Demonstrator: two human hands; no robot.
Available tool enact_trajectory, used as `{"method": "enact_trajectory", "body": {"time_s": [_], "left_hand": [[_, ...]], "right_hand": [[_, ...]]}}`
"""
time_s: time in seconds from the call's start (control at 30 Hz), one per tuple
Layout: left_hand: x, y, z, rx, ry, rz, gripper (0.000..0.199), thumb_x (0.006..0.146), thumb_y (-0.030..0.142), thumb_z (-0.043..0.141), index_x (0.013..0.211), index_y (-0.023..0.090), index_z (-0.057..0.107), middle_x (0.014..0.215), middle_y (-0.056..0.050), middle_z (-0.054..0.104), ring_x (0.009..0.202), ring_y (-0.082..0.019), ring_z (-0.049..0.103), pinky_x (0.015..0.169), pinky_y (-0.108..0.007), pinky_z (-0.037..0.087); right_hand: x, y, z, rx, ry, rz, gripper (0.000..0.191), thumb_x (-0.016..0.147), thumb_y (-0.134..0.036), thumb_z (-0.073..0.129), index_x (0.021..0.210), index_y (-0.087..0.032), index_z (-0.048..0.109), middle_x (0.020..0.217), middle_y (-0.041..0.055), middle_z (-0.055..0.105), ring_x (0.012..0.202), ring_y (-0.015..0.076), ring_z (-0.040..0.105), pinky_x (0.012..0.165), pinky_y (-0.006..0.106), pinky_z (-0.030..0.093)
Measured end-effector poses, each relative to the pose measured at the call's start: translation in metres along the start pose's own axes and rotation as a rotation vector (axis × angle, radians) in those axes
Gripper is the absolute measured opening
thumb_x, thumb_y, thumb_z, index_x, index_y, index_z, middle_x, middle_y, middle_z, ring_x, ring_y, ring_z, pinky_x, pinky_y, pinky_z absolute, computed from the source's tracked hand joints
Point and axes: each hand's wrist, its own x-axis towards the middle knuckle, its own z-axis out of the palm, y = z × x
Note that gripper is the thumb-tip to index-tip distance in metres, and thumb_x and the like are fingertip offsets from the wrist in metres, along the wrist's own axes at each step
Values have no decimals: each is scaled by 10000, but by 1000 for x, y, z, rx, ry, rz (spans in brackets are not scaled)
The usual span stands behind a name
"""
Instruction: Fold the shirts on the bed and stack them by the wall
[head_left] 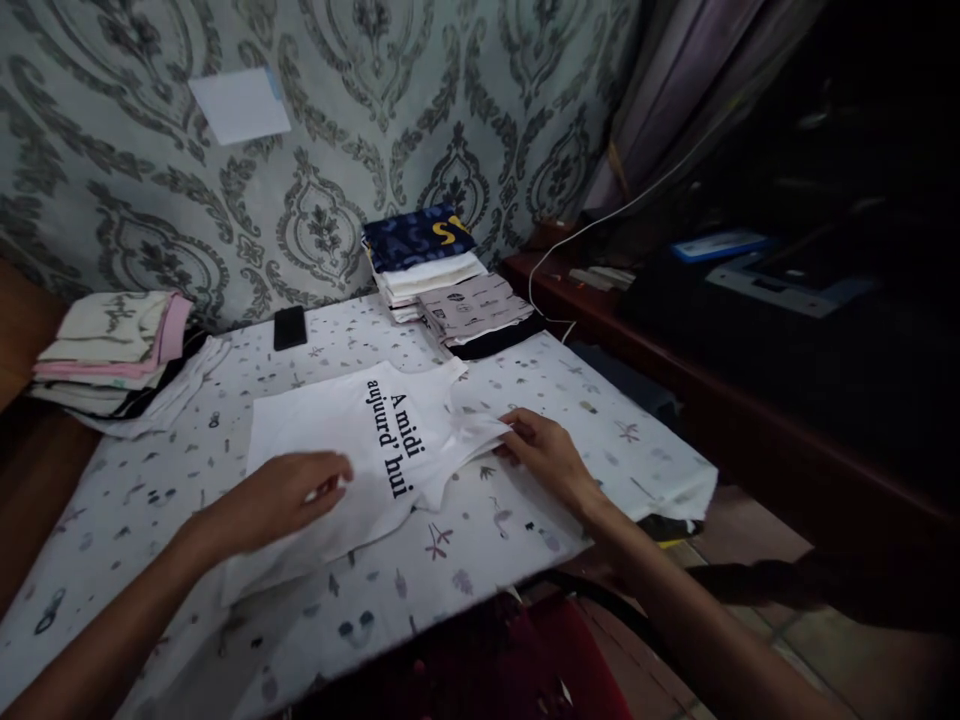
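Note:
A white sleeveless shirt (322, 425) with black lettering, "A midi aujuurd' hui", lies flat on the patterned table cover, its neck end to the right. My right hand (544, 450) pinches the shirt's near shoulder strap between thumb and fingers and holds it drawn out to the right. Over the lower part of the shirt hovers my left hand (289, 495), its fingers loosely bent and a gap showing between thumb and fingers. I see nothing held in it; whether it touches the cloth is hard to tell.
Folded clothes (112, 345) are stacked at the left end of the table. Another folded stack (420, 240) stands at the back, beside a grey printed garment (476, 305). A black phone (290, 328) lies near the wall. A white cable (600, 220) hangs at the dark wooden desk (637, 330).

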Motion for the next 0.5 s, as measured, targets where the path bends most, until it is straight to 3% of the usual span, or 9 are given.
{"method": "enact_trajectory", "body": {"time_s": [0.07,0.13,0.2,0.27,0.37,0.5], "left_hand": [[53,12,-10,-99,39,86,303,942,405,429,1026,221,655,889,-51,687,738,-188,608,631,-272,431],[112,21,-11,-203,74,87,300,910,372,485,1094,196,644,890,-59,694,762,-198,631,639,-271,448],[168,31,-7,-204,120,-38,302,894,294,503,1139,164,625,892,-72,705,773,-209,658,677,-283,473],[212,41,0,-163,201,-109,302,860,256,564,1138,153,623,994,-112,715,941,-260,669,794,-322,487],[248,51,9,-161,266,-149,258,764,194,663,1020,165,643,1088,-144,710,1117,-321,624,899,-372,468],[244,42,6,-257,297,-155,76,789,180,614,865,183,613,901,-101,733,918,-269,690,787,-347,509]], "right_hand": [[-2,3,5,147,3,26,207,801,-419,576,887,-235,615,709,13,695,701,205,689,653,314,548],[-4,5,10,229,36,37,258,795,-452,593,932,-234,619,725,17,704,708,209,700,687,339,575],[-7,6,16,288,65,29,300,795,-468,601,976,-229,625,718,16,701,680,205,693,704,364,585],[-10,4,20,337,78,4,323,798,-469,605,1005,-222,631,689,6,678,651,198,676,705,375,584],[-13,-4,22,375,86,-42,316,822,-455,596,1034,-224,637,672,-7,642,647,188,651,700,372,577],[-11,-27,27,374,71,-136,270,858,-408,568,1050,-232,642,769,9,660,691,178,638,661,334,558]]}}
